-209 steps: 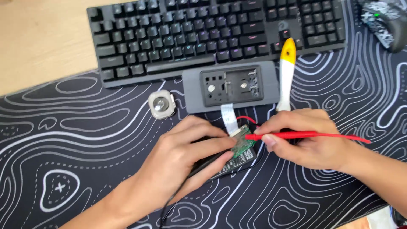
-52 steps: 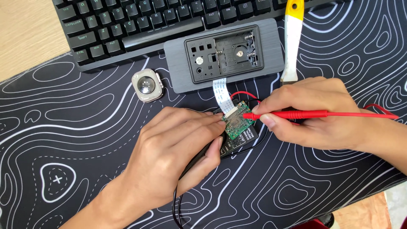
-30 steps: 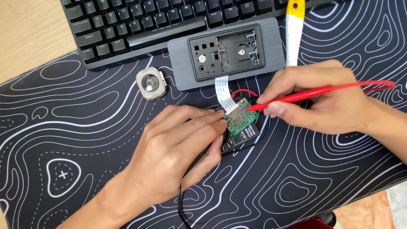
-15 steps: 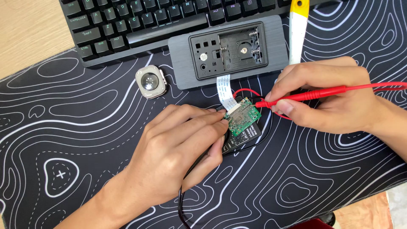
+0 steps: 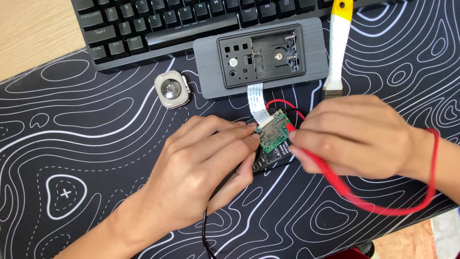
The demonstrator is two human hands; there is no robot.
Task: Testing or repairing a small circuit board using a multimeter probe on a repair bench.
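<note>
Rotated since half a second ago, the red probe (image 5: 314, 160) now trails toward five o'clock from the right hand (image 5: 357, 136), pinched, tip on the green circuit board (image 5: 272, 135); left hand (image 5: 203, 168) pins a black lead (image 5: 207, 225) at the board's nine o'clock edge.

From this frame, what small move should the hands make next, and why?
Probably settle the red probe tip on one contact of the green circuit board and hold it. The right hand and probe look motion-blurred at the board's right edge, while the left hand pins the board's left edge.
</note>
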